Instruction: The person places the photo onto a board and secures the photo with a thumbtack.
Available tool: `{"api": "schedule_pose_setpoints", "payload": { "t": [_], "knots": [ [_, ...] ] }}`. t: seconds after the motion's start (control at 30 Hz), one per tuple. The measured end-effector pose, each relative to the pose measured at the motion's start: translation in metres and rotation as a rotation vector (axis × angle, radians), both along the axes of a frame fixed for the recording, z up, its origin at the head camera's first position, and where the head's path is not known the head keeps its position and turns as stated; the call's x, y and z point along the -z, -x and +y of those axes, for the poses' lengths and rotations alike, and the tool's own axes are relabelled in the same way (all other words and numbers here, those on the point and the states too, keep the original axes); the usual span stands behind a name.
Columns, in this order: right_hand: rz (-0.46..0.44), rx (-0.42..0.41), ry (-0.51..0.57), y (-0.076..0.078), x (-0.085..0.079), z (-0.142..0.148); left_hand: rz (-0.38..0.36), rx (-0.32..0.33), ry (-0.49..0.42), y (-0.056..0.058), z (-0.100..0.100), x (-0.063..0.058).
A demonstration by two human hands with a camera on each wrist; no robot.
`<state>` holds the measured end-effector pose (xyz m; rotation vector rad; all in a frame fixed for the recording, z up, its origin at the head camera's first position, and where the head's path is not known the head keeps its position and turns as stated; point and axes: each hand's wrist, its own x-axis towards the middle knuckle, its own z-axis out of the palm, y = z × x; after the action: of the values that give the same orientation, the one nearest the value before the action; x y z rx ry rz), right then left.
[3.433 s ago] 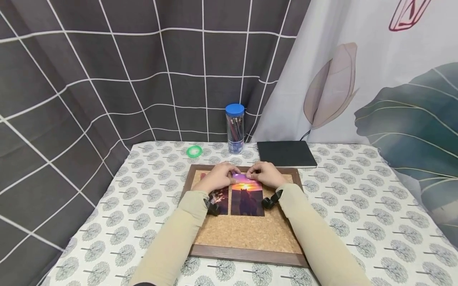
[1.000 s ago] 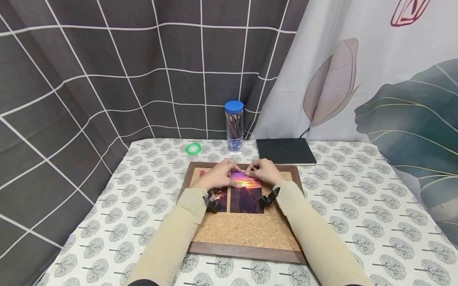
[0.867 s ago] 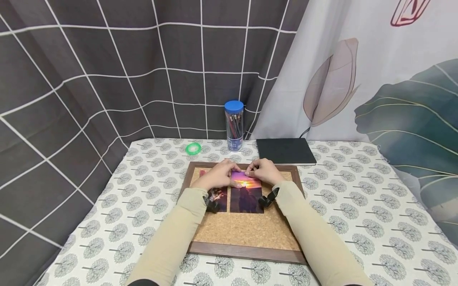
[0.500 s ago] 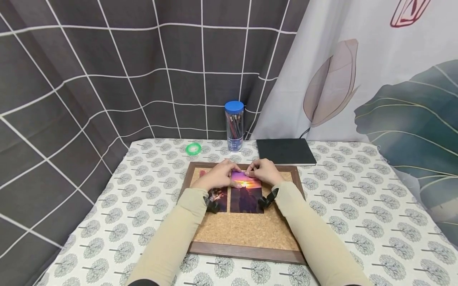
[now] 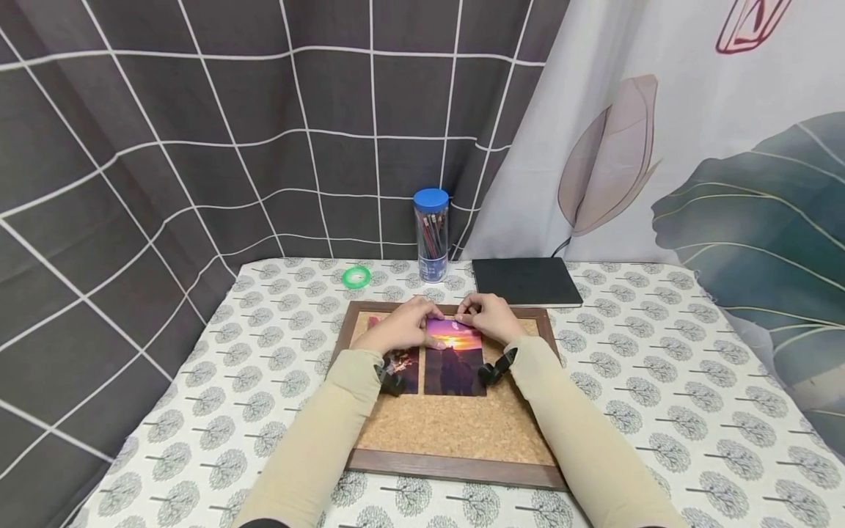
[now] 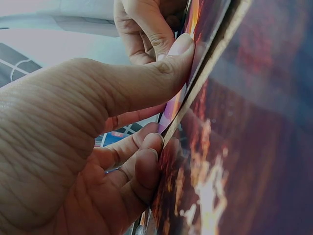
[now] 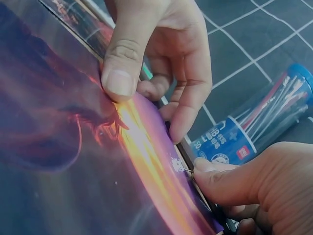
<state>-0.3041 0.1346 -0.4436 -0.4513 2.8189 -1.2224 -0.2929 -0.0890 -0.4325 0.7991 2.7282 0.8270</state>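
Note:
A sunset photo (image 5: 455,370) with a dark horse silhouette lies on a wood-framed corkboard (image 5: 455,425). Beside it, a second dark photo (image 5: 411,367) is partly covered by my left hand (image 5: 404,326). That hand's thumb (image 7: 120,83) presses on the sunset print, while its other fingers reach over to the upper edge. Close to the same edge, my right hand (image 5: 491,319) pinches a tiny pin (image 7: 190,171) between thumb and forefinger. The pin's point is at the print's purple top, beside a pale glare spot; whether it has gone in I cannot tell.
Behind the board stand a blue-lidded tube of pencils (image 5: 432,238) and a black notebook (image 5: 526,281). A green tape roll (image 5: 356,277) lies at the back left. Tree-patterned cloth (image 5: 660,411) covers the table. A dark grid curtain (image 5: 264,147) hangs behind.
My right fingertips have shifted slightly up and away from me, and a pale spot now shows on the print below them. The left hand and both photos stay about the same.

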Motion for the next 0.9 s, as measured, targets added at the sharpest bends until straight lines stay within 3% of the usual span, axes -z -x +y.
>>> {"api": "schedule_pose_setpoints", "payload": {
  "t": [0.3, 0.9],
  "knots": [
    [-0.015, -0.026, 0.028, 0.0015, 0.0013, 0.0018, 0.008, 0.001, 0.010, 0.0009, 0.0011, -0.0013],
    [0.046, 0.031, 0.003, -0.0009, 0.0017, -0.0035, 0.005, 0.002, -0.001, -0.0011, -0.0001, -0.0003]
  ]
}}
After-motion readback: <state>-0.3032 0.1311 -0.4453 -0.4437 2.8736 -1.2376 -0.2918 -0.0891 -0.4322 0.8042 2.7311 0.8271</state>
